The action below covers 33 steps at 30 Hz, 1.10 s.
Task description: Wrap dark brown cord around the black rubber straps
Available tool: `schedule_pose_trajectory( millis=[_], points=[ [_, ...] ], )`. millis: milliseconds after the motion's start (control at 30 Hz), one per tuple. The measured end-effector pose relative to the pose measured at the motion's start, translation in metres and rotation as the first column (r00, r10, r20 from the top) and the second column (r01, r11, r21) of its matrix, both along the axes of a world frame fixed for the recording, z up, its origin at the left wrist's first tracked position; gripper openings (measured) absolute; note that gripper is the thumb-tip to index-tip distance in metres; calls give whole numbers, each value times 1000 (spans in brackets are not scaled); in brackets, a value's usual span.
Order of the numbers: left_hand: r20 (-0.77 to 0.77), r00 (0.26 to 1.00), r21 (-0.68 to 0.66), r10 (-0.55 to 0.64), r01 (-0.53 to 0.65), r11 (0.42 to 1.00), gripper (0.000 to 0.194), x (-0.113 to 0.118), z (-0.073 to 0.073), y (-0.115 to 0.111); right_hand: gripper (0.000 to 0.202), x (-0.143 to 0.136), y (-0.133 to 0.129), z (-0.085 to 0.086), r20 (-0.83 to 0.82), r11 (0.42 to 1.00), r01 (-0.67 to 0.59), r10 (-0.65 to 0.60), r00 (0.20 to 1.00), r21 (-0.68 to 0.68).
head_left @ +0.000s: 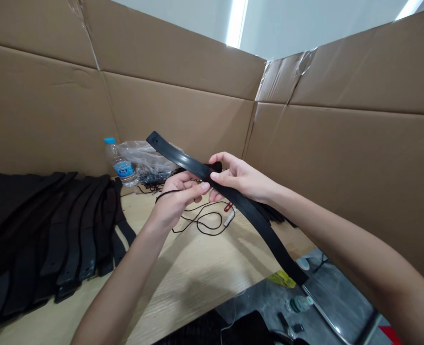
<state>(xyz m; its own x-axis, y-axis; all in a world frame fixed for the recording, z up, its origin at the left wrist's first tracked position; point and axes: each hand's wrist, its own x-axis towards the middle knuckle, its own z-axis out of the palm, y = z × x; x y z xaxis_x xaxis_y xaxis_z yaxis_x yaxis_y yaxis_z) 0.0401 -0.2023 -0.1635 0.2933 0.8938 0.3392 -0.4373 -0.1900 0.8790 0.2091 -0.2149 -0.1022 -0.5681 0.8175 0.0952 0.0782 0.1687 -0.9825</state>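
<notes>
Both my hands hold a long, curved black strip (260, 223) above the table. It has a small hole near its upper left end and slants down to the lower right. My left hand (172, 199) pinches its near edge around the middle, thumb on top. Just to the right, my right hand (246, 178) grips the same strip with its thumb across the upper face and its fingers behind. A thin black cord (207, 234) lies in loops on the table below, and another dark line crosses my left hand. Some fingertips are hidden behind the strip.
Many similar black strips (68, 230) lie overlapped at the left of the wooden table (183, 287). A water bottle (124, 168) and a clear plastic bag (150, 155) stand behind. Small red and white pieces (229, 218) lie mid-table. Cardboard walls (183, 100) enclose the back and right.
</notes>
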Motion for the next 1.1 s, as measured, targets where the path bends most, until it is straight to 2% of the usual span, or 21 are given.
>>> schedule_pose_trajectory(
  millis=[133, 300, 400, 533, 733, 1100],
  points=[
    [2, 996, 62, 92, -92, 994, 19, -2, 1, -3, 10, -3, 1, -4, -50, 1000, 6, -6, 999, -11],
    [-28, 988, 94, 152, -149, 984, 18, -5, 2, -3, 15, -14, -2, -12, -56, 966, 118, -108, 993, 230],
    [-57, 981, 106, 186, -180, 978, 16, -7, 1, -2, 16, -20, -4, -17, -101, 938, 187, -164, 981, 293],
    [-95, 967, 122, 237, -225, 967, 20, -8, 0, -1, 17, -24, -4, -23, -131, 942, 193, -162, 978, 274],
    [-113, 970, 167, 214, -194, 967, 19, -11, 1, -3, 15, -25, -6, -23, -160, 951, 196, -160, 974, 238],
    [-138, 955, 152, 262, -241, 958, 17, -8, 6, -7, 19, -27, -2, -24, -201, 951, 209, -164, 966, 226]
  ],
)
